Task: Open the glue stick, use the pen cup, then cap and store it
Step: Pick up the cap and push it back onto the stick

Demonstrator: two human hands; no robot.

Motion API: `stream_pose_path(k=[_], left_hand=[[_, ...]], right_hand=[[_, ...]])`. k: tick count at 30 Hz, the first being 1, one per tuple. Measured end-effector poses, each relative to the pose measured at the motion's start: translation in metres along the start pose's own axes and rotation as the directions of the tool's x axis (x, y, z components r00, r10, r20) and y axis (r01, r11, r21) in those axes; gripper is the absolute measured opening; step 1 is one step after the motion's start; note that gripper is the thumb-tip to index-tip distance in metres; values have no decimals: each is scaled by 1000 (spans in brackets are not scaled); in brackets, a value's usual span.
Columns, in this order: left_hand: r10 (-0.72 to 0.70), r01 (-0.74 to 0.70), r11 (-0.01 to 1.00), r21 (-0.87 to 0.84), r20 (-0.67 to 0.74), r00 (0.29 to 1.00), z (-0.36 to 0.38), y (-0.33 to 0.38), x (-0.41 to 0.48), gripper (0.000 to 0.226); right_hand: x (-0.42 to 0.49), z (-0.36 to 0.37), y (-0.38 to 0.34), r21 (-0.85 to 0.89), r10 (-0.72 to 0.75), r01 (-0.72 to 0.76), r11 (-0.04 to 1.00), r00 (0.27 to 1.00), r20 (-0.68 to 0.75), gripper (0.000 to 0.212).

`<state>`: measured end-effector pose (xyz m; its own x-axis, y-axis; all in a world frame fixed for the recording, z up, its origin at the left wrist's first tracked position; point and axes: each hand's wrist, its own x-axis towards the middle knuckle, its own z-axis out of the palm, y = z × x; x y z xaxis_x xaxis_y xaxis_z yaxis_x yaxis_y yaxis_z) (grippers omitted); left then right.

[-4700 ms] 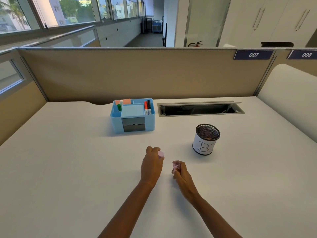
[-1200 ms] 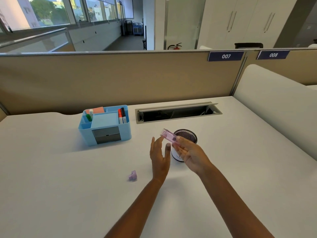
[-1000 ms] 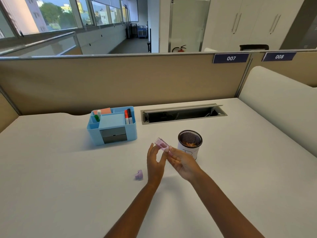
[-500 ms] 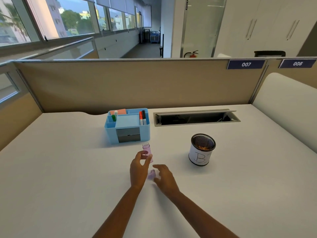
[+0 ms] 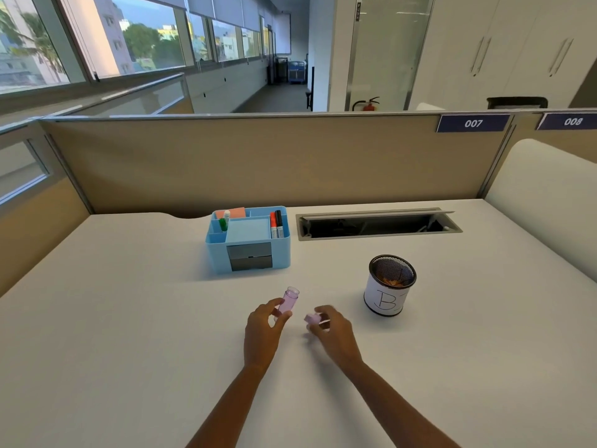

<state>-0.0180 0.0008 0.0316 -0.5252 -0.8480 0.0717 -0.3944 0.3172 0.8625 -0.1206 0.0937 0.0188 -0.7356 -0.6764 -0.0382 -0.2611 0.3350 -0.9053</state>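
Glue stick [image 5: 288, 300] upright, pinched by left hand [image 5: 263, 331]; right hand [image 5: 334, 331] grips cap [image 5: 312, 318] beside it.

A white desk [image 5: 129, 318] is bounded at the back by a tan partition [image 5: 258, 163], on which two blue number plates, 007 [image 5: 473, 123] and 008 [image 5: 572, 121], are mounted. A light blue organizer [image 5: 248, 242] is set near the back of the desk; a green marker [image 5: 224, 221], orange notes [image 5: 231, 212] and red and black markers [image 5: 276, 224] are held in its compartments. An open cable tray [image 5: 378, 224] is recessed just to its right. A fire extinguisher [image 5: 368, 104] is seen beyond the partition
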Motion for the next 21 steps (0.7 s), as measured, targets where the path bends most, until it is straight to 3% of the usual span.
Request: stream_pose_path(k=[3,7,21], left_hand=[[0,-2,998,67,34,999,-1,-4,-1,41],[44,-58,988,142,100,994,0,-5,-3,40],[64,-104,972,212,187,980,6,3,-10,40]], right_hand=[[5,-21,-6,173,49,-36,984,996,-69,25],[10,-38,-20,236,6,3,972,999,-39,19],[4,-35,-27,1,-143,143,990,987,78,22]])
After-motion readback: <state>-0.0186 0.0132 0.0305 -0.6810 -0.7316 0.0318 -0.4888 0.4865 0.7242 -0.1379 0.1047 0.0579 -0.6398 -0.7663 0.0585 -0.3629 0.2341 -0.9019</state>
